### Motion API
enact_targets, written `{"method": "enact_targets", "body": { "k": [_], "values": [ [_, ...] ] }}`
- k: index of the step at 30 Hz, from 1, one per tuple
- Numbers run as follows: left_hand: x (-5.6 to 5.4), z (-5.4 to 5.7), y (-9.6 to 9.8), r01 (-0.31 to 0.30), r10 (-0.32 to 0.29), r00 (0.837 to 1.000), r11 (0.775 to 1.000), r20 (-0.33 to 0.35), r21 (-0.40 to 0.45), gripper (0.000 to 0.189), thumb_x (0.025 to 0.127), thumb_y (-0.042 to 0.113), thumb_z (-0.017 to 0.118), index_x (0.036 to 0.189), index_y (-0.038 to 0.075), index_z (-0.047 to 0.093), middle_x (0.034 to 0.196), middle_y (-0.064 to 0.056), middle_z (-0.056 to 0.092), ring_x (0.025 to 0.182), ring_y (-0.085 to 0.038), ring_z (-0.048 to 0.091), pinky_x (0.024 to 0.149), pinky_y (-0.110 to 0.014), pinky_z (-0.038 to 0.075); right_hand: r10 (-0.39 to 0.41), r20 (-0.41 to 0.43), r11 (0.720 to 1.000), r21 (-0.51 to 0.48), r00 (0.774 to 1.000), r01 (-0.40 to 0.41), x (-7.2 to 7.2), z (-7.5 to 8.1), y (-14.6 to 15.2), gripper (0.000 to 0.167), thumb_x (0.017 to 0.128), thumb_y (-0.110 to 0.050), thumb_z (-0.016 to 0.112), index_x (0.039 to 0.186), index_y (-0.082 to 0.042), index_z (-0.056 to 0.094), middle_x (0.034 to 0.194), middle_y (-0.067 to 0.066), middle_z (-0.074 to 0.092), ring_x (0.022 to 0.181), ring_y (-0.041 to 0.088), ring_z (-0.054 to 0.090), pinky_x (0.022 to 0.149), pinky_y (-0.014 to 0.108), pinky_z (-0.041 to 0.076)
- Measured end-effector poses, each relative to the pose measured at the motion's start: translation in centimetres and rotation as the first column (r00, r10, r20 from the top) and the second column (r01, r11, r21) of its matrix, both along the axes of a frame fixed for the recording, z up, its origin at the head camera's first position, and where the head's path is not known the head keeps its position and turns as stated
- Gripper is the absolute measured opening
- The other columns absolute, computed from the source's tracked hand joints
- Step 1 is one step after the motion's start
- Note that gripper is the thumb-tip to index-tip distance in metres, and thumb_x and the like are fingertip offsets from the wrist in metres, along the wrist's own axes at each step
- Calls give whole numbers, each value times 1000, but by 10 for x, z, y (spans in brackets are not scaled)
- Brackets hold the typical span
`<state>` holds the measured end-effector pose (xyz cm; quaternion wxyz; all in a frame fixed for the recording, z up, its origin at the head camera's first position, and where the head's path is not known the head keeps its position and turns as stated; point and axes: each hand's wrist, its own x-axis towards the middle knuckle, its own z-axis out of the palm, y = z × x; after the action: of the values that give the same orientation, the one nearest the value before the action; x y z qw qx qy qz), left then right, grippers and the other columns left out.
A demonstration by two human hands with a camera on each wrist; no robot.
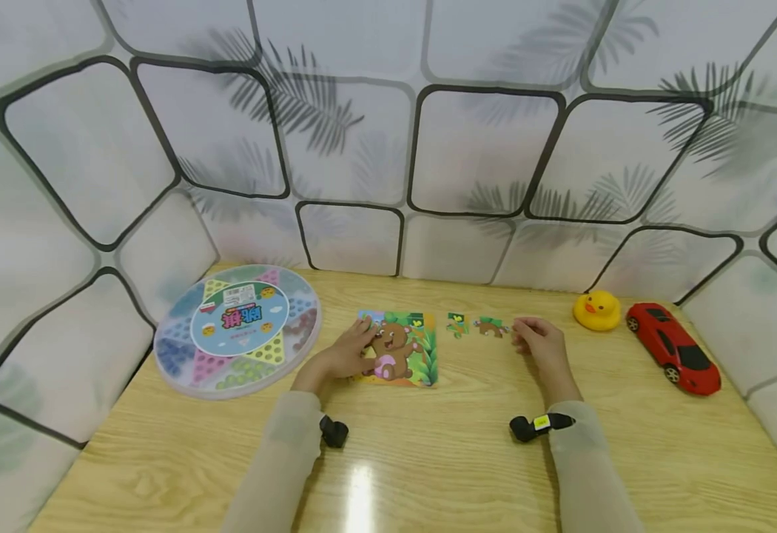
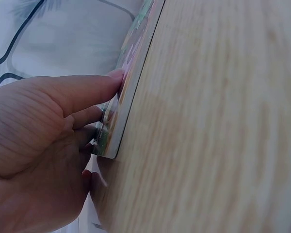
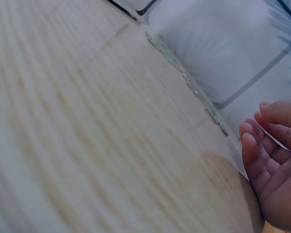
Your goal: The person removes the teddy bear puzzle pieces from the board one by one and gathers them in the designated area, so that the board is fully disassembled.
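Note:
A bear jigsaw puzzle [image 1: 395, 352] lies flat on the wooden table. My left hand [image 1: 350, 350] rests on its left part, thumb and fingertips touching the picture; in the left wrist view the thumb [image 2: 94, 92] lies on the surface near the board's edge. To the right of the board are loose puzzle pieces: a small green one [image 1: 456, 324] and a wider brown and green group [image 1: 491, 327]. Just right of that group, my right hand [image 1: 540, 342] has loosely bent fingers and holds nothing. The right wrist view shows the same hand [image 3: 276, 160] with its thumb and fingers apart.
A round Chinese checkers set [image 1: 238, 329] lies to the left, close to the left forearm. On the right stand a yellow rubber duck [image 1: 597, 310] and a red toy car [image 1: 673, 348]. A patterned cloth wall [image 1: 355, 237] closes off the back and sides of the table [image 1: 442, 459].

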<state>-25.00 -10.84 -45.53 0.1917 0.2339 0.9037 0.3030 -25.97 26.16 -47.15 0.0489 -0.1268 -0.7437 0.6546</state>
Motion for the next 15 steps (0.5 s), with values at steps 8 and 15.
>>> {"method": "enact_targets", "body": {
  "k": [8,15],
  "values": [
    [0,1,-1,16,-16,1000,1000,-2,-5,73,96,26,54,150,-1,13,156,-20,-3,143,-34,-9,114,-52,3,-27,-10,999,-44,1000,27,2,6,-11,27,92,-21,63,106,1,61,75,-8,64,60,5,58,55,19,51],
    [-1,2,-2,13,-13,1000,1000,-9,9,71,95,21,55,149,-3,15,156,-21,-2,143,-34,-8,114,-52,3,127,-39,989,84,991,-124,-2,21,-41,42,94,-27,60,117,8,56,85,-3,65,70,6,59,63,19,51]
  ]
}}
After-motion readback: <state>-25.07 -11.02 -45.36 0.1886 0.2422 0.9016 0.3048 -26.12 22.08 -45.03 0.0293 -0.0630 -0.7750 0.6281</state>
